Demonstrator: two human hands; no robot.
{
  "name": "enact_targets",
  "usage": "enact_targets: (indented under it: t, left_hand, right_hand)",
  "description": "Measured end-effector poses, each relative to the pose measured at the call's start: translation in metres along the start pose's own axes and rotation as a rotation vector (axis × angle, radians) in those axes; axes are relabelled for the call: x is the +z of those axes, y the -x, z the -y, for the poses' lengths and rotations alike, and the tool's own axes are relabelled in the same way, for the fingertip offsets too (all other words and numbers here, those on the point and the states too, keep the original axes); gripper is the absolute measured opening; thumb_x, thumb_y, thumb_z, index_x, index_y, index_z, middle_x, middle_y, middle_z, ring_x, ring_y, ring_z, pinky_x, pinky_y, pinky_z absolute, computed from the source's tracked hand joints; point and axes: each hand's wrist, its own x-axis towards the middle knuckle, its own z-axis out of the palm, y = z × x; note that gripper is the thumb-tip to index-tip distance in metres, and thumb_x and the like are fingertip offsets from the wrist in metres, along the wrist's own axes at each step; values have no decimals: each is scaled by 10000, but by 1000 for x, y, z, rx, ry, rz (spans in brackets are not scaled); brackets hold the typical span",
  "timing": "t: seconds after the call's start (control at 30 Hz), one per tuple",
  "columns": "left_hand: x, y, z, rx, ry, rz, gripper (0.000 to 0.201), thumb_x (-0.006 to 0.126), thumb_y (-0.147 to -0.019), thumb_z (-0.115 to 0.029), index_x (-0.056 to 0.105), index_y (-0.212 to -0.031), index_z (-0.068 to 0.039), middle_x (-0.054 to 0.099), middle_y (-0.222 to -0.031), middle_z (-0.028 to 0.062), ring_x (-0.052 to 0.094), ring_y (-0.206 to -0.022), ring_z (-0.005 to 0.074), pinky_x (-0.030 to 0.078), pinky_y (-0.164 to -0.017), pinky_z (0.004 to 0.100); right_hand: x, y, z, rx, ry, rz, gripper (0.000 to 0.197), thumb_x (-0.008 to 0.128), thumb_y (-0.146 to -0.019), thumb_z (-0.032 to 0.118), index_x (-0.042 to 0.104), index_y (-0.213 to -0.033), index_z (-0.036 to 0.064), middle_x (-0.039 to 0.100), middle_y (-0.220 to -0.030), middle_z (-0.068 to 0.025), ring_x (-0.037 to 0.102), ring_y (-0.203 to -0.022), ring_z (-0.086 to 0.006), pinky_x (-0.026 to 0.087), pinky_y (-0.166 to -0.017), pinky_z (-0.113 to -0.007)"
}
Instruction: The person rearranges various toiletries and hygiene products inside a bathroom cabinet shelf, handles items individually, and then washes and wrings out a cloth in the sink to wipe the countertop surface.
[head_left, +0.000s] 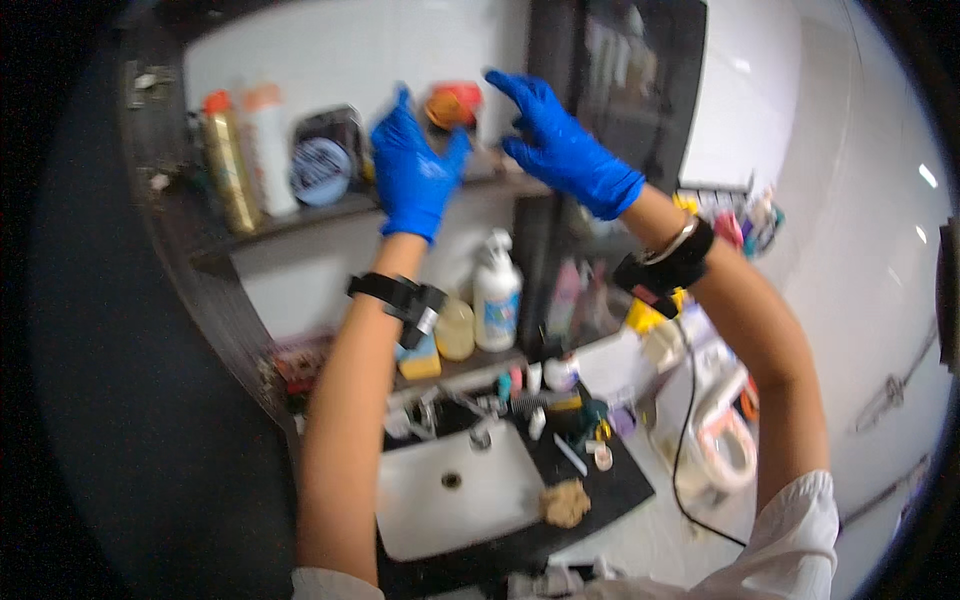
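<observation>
Red-and-orange item, blurred, at the dark upper shelf, between the blue-gloved left hand and right hand. Each grip is released and spread wide; a white pump bottle stands below.

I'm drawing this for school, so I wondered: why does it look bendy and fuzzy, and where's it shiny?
Head view: the wide lens bows the shelf's left upright and blackens the corners; blur softens the blue-gloved right hand and the gold spray can; glare makes small white streaks on the glossy wall.
</observation>
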Motion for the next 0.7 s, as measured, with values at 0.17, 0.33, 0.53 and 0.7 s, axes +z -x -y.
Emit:
enact_targets:
  t: [0.17, 0.33, 0.53, 0.7]
  left_hand:
    - [-71, 35, -69, -239, 601, -140, 386, 650, -849, -154, 494, -1180, -33, 528, -1158, 138, 511, -1084, 250, 397, -962, 372]
    - [-155, 195, -192, -805, 262, 386, 253, 563, -842, -61, 587, -1088, -6, 607, -1042, 102, 567, -965, 186, 438, -891, 315]
    - [-183, 375, -292, -1254, 300, 1049, 222, 619, -859, -143, 601, -1059, -47, 619, -991, 80, 577, -884, 167, 455, -788, 291]
    - [-178, 413, -347, -1398, 250, 1038, 212, 606, -879, -171, 609, -1046, -40, 624, -993, 85, 593, -885, 164, 472, -789, 297]
  right_hand:
    - [-41, 115, 82, 41, -10, 116, 478, 521, -859, 112, 435, -1328, 148, 452, -1260, -173, 480, -1122, -374, 415, -937, -396]
    - [-51, 312, 65, 782, -286, 29, 391, 524, -889, 75, 499, -1279, 88, 538, -1164, -91, 554, -968, -188, 461, -826, -299]
    - [37, 584, -7, 1277, -484, 117, 476, 672, -828, 172, 499, -1242, 14, 608, -1112, -113, 581, -990, -185, 471, -852, -315]
    - [110, 631, -29, 961, -611, 207, 835, 770, -671, 148, 348, -1385, 50, 437, -1354, -177, 420, -1249, -314, 327, -1051, -368]
